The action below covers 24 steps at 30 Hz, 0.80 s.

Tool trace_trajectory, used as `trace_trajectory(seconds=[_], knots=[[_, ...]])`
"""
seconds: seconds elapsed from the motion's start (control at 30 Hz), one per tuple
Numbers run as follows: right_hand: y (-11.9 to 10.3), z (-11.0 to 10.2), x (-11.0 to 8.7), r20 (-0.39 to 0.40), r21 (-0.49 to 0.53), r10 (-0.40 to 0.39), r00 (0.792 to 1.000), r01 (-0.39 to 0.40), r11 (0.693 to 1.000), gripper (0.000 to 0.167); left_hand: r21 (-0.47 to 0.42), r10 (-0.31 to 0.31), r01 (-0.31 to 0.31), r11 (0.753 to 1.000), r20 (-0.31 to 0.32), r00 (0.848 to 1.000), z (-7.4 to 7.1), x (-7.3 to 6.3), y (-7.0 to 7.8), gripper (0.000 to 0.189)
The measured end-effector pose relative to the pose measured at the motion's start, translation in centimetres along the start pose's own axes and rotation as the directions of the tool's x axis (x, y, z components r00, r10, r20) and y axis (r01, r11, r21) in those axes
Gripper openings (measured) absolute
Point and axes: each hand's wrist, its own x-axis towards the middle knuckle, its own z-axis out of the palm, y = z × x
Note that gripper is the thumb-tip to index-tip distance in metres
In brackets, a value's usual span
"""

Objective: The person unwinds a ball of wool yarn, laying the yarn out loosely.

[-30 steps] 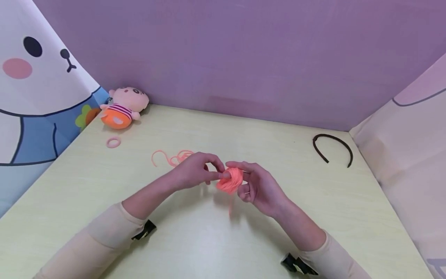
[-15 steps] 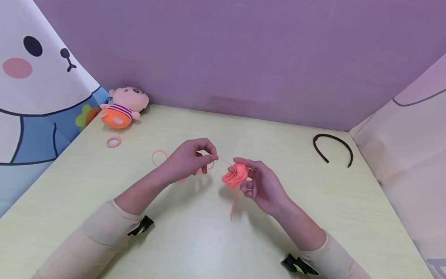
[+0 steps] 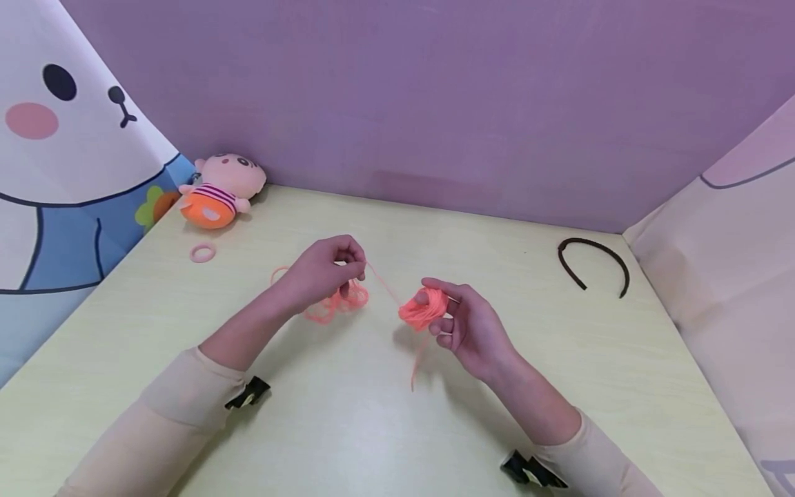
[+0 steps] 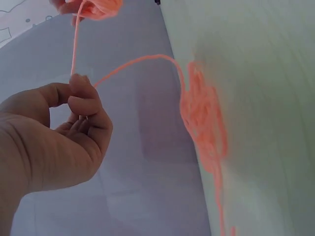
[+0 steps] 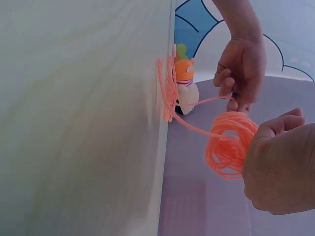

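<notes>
A bundle of coral-orange yarn (image 3: 422,312) is held up above the table by my right hand (image 3: 475,335), whose fingers are around it. In the right wrist view the wound yarn (image 5: 224,152) shows as a looped coil with an open middle. My left hand (image 3: 319,273) pinches a single strand (image 3: 383,283) between thumb and index finger, stretched across to the bundle. From that pinch the strand sags to a loose heap of yarn (image 4: 204,118) on the table, partly hidden behind the left hand in the head view. A short tail (image 3: 417,366) hangs below the bundle.
On the pale table (image 3: 348,428), a plush doll (image 3: 220,191) in orange and stripes lies at the back left, with a pink ring (image 3: 202,252) in front of it. A dark headband (image 3: 596,250) lies at the back right. A purple wall (image 3: 435,103) borders the far edge.
My left hand has moved from the bundle up and to the left, drawing a strand out straight. The right hand has barely shifted with the bundle.
</notes>
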Motion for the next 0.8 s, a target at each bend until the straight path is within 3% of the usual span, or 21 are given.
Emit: trace_trajectory(seconds=[0.33,0.43,0.6,0.7,0.8], knots=[[0.0,0.0,0.0,-0.009,0.001,-0.004,1.000,0.004,1.000,0.035,0.085,-0.048,0.059,0.995,-0.130,0.990,-1.8,0.9,-1.5,0.009],[0.0,0.0,0.0,0.000,-0.002,-0.004,1.000,0.004,1.000,0.035,0.123,-0.078,0.095,0.988,-0.139,0.987,-2.1,0.9,-1.5,0.013],[0.0,0.1,-0.1,0.019,-0.003,0.000,1.000,0.000,1.000,0.034,0.255,-0.085,0.102,0.962,-0.075,0.994,-1.6,0.7,-1.5,0.023],[0.1,0.1,-0.1,0.050,-0.002,0.002,0.999,-0.002,1.000,0.034,0.287,-0.019,0.019,0.958,-0.004,1.000,-0.6,0.4,-1.1,0.023],[0.1,0.0,-0.1,0.087,-0.010,0.006,0.996,-0.005,1.000,0.035,0.245,0.021,-0.055,0.968,0.138,0.990,0.5,-0.2,-0.5,0.019]])
